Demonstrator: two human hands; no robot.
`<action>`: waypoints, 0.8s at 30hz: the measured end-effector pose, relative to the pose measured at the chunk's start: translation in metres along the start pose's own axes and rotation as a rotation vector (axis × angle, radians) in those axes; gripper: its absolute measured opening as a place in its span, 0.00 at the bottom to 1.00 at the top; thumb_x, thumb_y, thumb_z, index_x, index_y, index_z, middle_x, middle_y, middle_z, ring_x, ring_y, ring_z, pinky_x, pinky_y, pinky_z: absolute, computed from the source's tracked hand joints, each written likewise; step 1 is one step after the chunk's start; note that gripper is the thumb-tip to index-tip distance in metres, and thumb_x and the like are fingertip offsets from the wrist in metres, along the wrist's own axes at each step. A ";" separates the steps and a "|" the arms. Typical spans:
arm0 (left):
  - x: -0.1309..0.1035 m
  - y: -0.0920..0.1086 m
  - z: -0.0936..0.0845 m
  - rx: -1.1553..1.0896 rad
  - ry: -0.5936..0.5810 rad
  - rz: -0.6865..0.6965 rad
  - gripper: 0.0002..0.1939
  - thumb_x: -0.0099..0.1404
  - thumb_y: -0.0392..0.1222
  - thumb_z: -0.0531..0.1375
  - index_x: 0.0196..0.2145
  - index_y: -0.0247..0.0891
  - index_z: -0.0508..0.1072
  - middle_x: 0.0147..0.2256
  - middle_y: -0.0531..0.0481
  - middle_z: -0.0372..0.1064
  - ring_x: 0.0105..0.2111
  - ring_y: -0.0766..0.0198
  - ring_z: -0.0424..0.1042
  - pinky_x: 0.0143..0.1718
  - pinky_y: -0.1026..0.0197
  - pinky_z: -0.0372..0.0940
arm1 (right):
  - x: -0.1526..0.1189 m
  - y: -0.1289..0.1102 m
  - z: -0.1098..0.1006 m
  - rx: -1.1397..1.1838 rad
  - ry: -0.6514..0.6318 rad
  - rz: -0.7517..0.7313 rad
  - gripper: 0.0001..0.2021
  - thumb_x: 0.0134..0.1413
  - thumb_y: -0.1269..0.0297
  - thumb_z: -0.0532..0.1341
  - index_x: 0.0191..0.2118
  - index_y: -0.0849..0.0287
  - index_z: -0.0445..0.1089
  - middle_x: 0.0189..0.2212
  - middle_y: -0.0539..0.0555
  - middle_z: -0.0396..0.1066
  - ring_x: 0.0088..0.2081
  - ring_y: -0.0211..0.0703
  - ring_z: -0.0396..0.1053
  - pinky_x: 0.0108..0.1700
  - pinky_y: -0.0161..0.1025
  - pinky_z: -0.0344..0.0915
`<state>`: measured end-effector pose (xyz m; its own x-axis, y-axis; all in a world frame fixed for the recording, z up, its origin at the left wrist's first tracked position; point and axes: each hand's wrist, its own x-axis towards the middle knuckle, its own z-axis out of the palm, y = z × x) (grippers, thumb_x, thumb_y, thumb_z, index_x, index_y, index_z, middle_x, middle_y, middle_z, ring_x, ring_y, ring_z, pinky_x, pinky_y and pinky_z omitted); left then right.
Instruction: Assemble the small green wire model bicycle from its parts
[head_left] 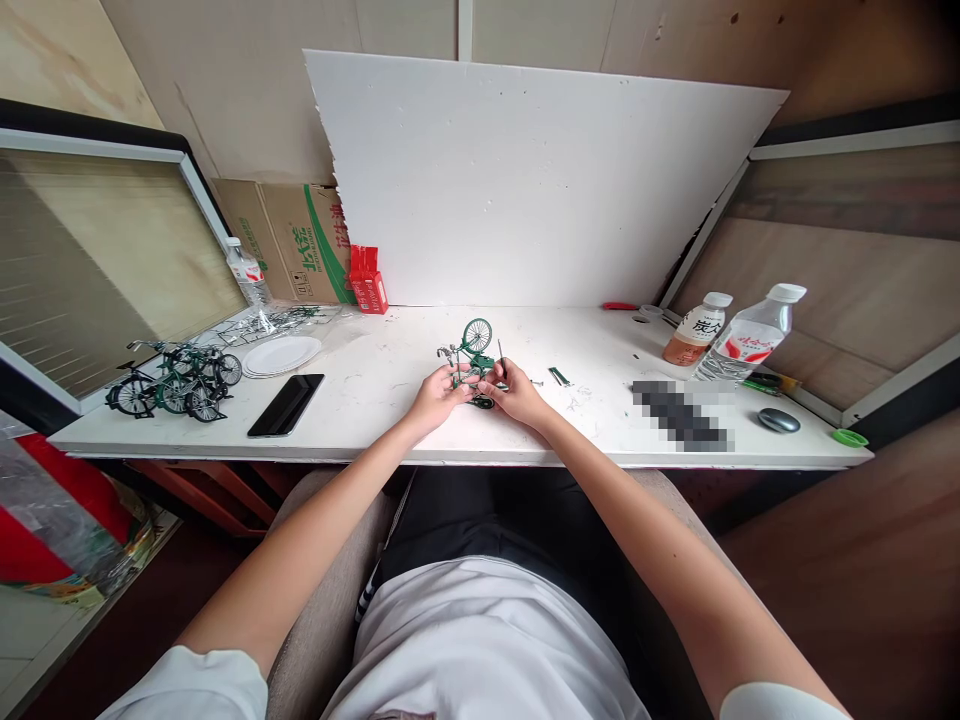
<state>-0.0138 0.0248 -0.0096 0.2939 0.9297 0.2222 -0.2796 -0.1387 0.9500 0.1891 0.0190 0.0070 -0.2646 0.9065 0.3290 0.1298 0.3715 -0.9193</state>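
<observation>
Model bicycle [480, 362] is partly hidden by the hands [439, 400] gripping it.

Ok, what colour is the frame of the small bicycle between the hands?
Dark green; the bicycle frame shows best in the head view.

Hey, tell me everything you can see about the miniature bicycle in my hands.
The miniature bicycle has a green, metal-looking frame and silvery handlebars on the left of the picture. One thin-spoked wheel points away from you, its round face showing; the lower part is largely hidden by fingers. Your left hand and right hand both hold it over the white table. Whether it touches the tabletop is unclear.
</observation>
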 end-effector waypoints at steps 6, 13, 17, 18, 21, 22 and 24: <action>-0.001 0.002 0.001 0.024 -0.009 -0.004 0.25 0.64 0.40 0.73 0.56 0.35 0.73 0.53 0.33 0.79 0.58 0.45 0.78 0.65 0.36 0.67 | 0.001 0.000 0.001 -0.004 0.012 -0.003 0.28 0.53 0.41 0.71 0.35 0.50 0.52 0.33 0.49 0.64 0.40 0.48 0.70 0.33 0.43 0.71; -0.001 0.000 0.000 0.040 -0.002 0.010 0.22 0.63 0.39 0.73 0.52 0.34 0.73 0.52 0.34 0.79 0.59 0.45 0.77 0.64 0.37 0.68 | 0.002 0.004 0.000 -0.012 0.005 -0.007 0.29 0.54 0.40 0.71 0.36 0.50 0.51 0.33 0.48 0.63 0.41 0.49 0.71 0.33 0.43 0.71; 0.000 -0.001 -0.001 0.031 -0.008 0.003 0.22 0.63 0.39 0.72 0.52 0.35 0.73 0.52 0.36 0.80 0.55 0.48 0.79 0.64 0.38 0.69 | 0.002 0.006 0.000 -0.029 0.000 -0.010 0.28 0.56 0.41 0.69 0.36 0.50 0.50 0.33 0.48 0.63 0.40 0.47 0.69 0.33 0.42 0.71; 0.000 0.000 -0.001 0.032 -0.007 0.002 0.22 0.63 0.39 0.72 0.52 0.35 0.73 0.52 0.36 0.80 0.55 0.49 0.79 0.64 0.38 0.70 | 0.003 0.006 0.000 -0.033 0.000 -0.012 0.28 0.57 0.41 0.69 0.36 0.50 0.50 0.33 0.48 0.62 0.40 0.47 0.69 0.33 0.42 0.71; -0.001 0.001 0.000 0.037 -0.002 -0.001 0.22 0.62 0.39 0.73 0.51 0.35 0.73 0.52 0.35 0.80 0.56 0.47 0.79 0.63 0.38 0.70 | 0.003 0.007 -0.001 -0.042 -0.006 -0.018 0.27 0.57 0.41 0.69 0.37 0.50 0.50 0.34 0.48 0.62 0.41 0.48 0.70 0.34 0.43 0.72; -0.001 0.002 0.000 0.037 0.000 -0.001 0.22 0.62 0.40 0.73 0.51 0.35 0.73 0.52 0.35 0.79 0.57 0.47 0.78 0.63 0.38 0.70 | 0.003 0.008 -0.001 -0.046 -0.008 -0.020 0.27 0.57 0.41 0.68 0.37 0.50 0.50 0.34 0.48 0.62 0.41 0.48 0.70 0.34 0.43 0.72; -0.001 0.003 0.001 0.030 0.004 0.001 0.20 0.64 0.42 0.73 0.50 0.35 0.73 0.52 0.35 0.79 0.58 0.46 0.78 0.63 0.38 0.70 | 0.004 0.009 -0.001 -0.058 -0.007 -0.022 0.27 0.58 0.41 0.68 0.36 0.50 0.50 0.34 0.48 0.62 0.41 0.48 0.70 0.34 0.44 0.72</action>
<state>-0.0139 0.0231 -0.0071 0.2898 0.9310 0.2218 -0.2523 -0.1492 0.9561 0.1905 0.0258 0.0001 -0.2750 0.8964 0.3476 0.1785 0.4028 -0.8977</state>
